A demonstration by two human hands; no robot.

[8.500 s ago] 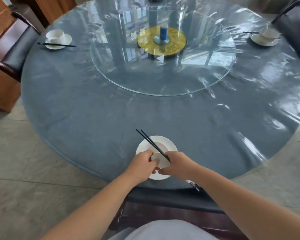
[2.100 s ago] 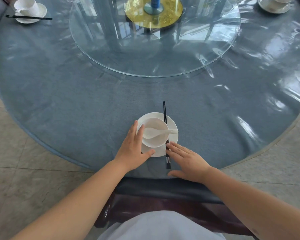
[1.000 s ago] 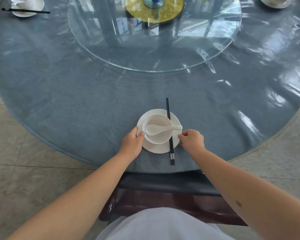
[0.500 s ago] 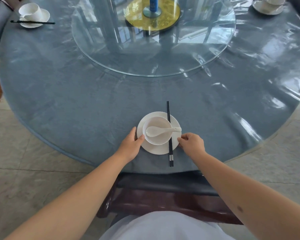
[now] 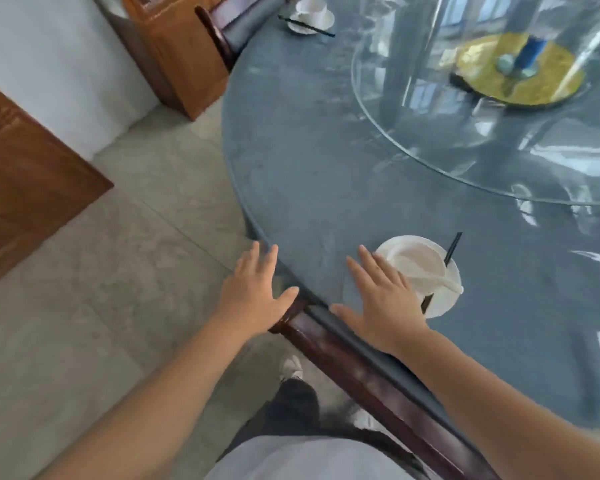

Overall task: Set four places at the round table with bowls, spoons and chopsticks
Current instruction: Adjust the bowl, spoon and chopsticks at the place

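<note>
Near the table edge sits a white saucer (image 5: 444, 299) with a white bowl (image 5: 414, 259) on it and a white spoon (image 5: 440, 277) lying across the bowl. Black chopsticks (image 5: 451, 249) rest over the saucer's right side. My right hand (image 5: 381, 299) hovers open just left of this setting, fingers spread, holding nothing. My left hand (image 5: 253, 289) is open over the table's rim, beyond the edge. A second setting (image 5: 312, 13) with cup, saucer and chopsticks (image 5: 307, 26) sits at the far left of the round table (image 5: 309, 174).
A glass turntable (image 5: 430, 143) with a gold disc and blue item (image 5: 530, 51) covers the table's middle. A dark wooden chair back (image 5: 343, 368) runs below my hands. Another chair (image 5: 222, 26) and wooden cabinets (image 5: 25, 181) stand to the left on the tiled floor.
Both hands have let go of the saucer and opened. My view has swung left and tilted, so the setting now lies to the right of my hands.
</note>
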